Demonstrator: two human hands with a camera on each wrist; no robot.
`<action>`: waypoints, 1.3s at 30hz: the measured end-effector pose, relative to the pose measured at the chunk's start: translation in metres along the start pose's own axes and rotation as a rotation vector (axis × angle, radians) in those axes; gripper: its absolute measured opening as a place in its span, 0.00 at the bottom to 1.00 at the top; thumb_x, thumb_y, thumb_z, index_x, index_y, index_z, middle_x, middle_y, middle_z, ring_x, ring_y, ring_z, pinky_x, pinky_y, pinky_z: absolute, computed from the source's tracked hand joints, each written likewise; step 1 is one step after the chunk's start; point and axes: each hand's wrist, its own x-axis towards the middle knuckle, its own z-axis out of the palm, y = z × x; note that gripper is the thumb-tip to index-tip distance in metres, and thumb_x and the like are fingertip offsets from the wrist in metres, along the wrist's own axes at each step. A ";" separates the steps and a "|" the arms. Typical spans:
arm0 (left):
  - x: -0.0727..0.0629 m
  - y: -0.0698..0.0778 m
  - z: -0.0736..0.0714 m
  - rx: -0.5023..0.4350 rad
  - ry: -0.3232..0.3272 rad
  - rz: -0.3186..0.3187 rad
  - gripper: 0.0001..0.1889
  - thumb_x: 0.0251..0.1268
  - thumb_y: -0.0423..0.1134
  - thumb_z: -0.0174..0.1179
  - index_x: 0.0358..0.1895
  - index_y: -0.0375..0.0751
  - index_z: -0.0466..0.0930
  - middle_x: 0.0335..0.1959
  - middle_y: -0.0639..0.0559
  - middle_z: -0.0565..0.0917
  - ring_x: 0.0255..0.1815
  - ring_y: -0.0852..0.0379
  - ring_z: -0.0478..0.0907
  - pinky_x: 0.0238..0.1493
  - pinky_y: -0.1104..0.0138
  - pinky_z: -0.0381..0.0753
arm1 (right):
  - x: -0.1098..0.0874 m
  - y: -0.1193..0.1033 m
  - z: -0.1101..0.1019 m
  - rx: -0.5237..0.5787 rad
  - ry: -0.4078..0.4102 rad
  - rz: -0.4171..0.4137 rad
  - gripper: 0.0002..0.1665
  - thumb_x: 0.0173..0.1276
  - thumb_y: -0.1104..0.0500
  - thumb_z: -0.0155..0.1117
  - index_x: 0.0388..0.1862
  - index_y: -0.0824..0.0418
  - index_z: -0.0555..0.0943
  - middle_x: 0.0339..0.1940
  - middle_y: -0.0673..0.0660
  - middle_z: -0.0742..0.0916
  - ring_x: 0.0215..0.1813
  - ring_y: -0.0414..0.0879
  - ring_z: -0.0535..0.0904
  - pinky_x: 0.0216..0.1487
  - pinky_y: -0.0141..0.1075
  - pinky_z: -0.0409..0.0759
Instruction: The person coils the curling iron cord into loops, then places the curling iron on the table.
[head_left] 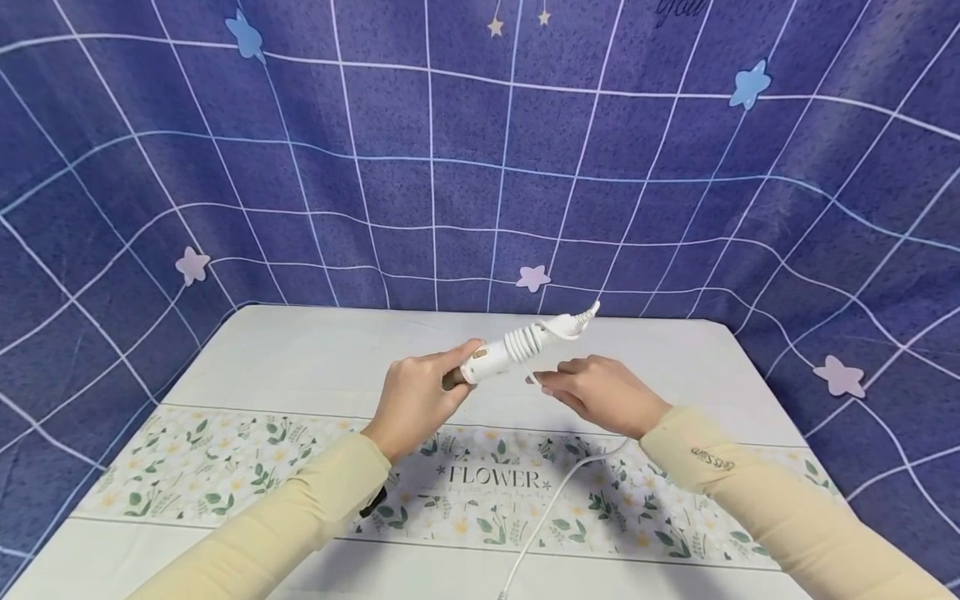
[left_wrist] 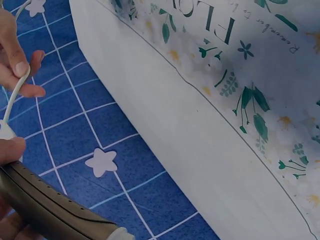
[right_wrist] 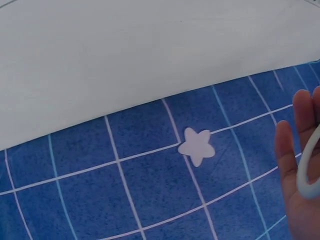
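A white-handled hair styling iron [head_left: 487, 360] is held up over the table, its cord end tilted to the upper right. My left hand [head_left: 420, 387] grips its other end, the brown barrel [left_wrist: 55, 200], with the thumb lying along it. Several turns of white cord [head_left: 522, 342] are wound round the handle. Just right of the handle, my right hand [head_left: 600, 392] pinches the cord between thumb and fingers. In the right wrist view, a cord loop [right_wrist: 306, 185] crosses the palm. The loose cord [head_left: 558, 492] runs from beneath the right hand to the near edge of view.
The white table cover [head_left: 300, 350] has a floral band lettered FLOWER [head_left: 493, 477]. Behind and at both sides hangs a blue gridded curtain [head_left: 465, 192] with star shapes. Something small and black [head_left: 372, 502] shows under the left cuff.
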 end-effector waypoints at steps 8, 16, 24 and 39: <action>0.003 0.002 -0.001 0.074 -0.032 -0.071 0.28 0.52 0.33 0.77 0.60 0.47 0.85 0.35 0.45 0.90 0.23 0.49 0.86 0.25 0.51 0.83 | 0.000 -0.014 -0.006 -0.024 -0.009 0.011 0.16 0.70 0.59 0.68 0.56 0.58 0.86 0.34 0.50 0.89 0.32 0.45 0.85 0.41 0.44 0.85; 0.004 0.004 -0.004 0.131 -0.064 -0.101 0.28 0.52 0.32 0.77 0.60 0.47 0.85 0.34 0.45 0.90 0.21 0.50 0.84 0.22 0.54 0.81 | 0.003 -0.024 -0.015 -0.006 -0.026 0.025 0.16 0.72 0.58 0.67 0.55 0.62 0.86 0.33 0.50 0.88 0.33 0.43 0.85 0.42 0.42 0.84; 0.005 0.001 -0.003 0.186 -0.047 -0.081 0.27 0.50 0.32 0.76 0.58 0.46 0.86 0.28 0.48 0.89 0.15 0.54 0.77 0.17 0.57 0.77 | 0.009 -0.035 -0.028 -0.014 -0.066 0.023 0.16 0.69 0.57 0.71 0.52 0.63 0.86 0.38 0.52 0.90 0.37 0.44 0.86 0.44 0.42 0.82; 0.005 -0.004 -0.003 0.228 -0.078 -0.062 0.26 0.51 0.31 0.76 0.57 0.47 0.85 0.30 0.48 0.90 0.16 0.49 0.80 0.15 0.56 0.76 | 0.010 -0.040 -0.044 0.070 -0.124 0.046 0.12 0.64 0.62 0.74 0.47 0.59 0.86 0.36 0.48 0.89 0.33 0.39 0.82 0.46 0.43 0.80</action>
